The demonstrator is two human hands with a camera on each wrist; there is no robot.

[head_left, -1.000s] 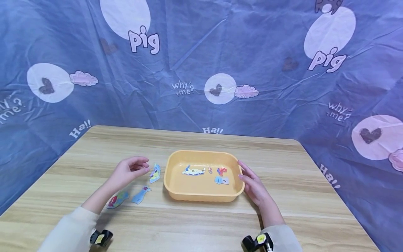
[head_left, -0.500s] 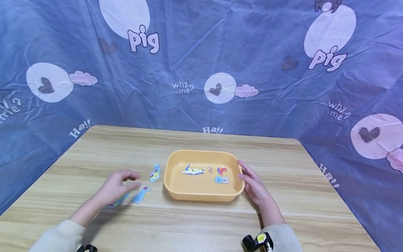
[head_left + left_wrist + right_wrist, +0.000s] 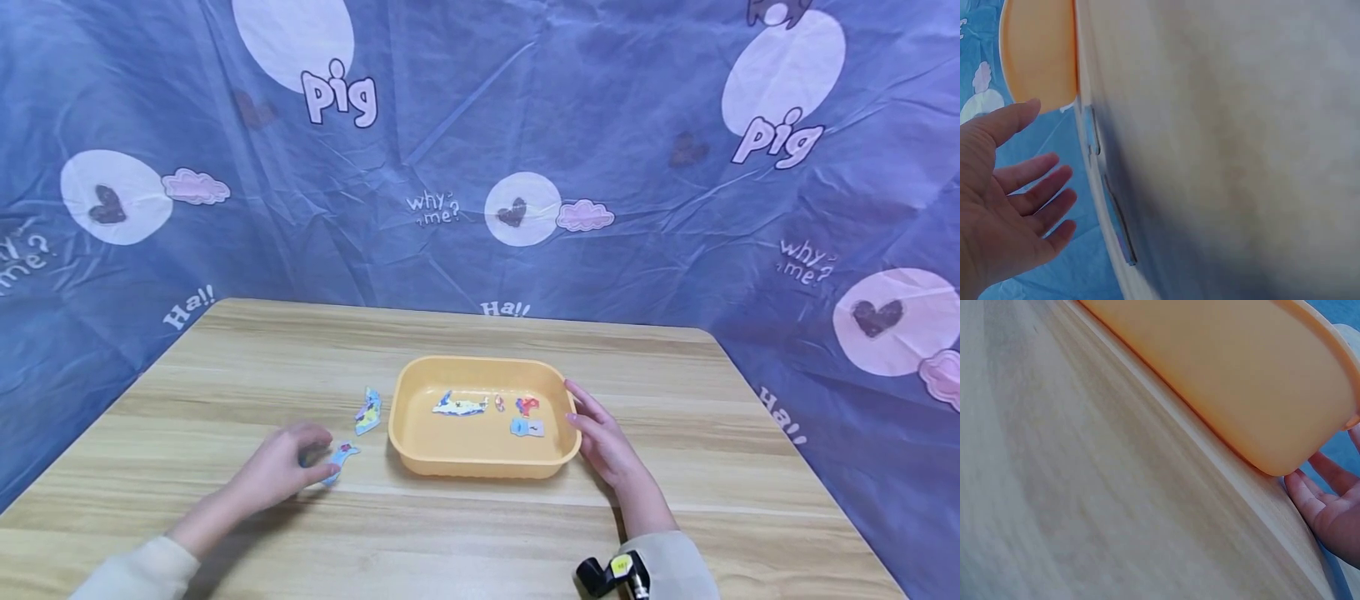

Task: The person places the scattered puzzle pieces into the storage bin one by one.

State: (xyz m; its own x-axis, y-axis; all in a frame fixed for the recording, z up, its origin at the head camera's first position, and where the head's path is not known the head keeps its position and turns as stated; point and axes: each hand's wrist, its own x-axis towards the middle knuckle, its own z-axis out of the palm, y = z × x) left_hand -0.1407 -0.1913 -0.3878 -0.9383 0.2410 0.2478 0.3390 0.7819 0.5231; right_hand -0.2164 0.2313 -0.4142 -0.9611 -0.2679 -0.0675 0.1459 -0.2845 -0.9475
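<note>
Slip risk, lower left of the frame: the thin blue piece lies flat on the tabletop, and the left grip looks released, fingers loose, thumb at the piece's edge, contact unclear. Fingertips could skid it instead of lifting it. Right grip just rests against the tray near center, unclenched, so a shove could slide it.

Wrinkled blue cloth printed with hearts and pink clouds hangs behind a wood-grain table.
</note>
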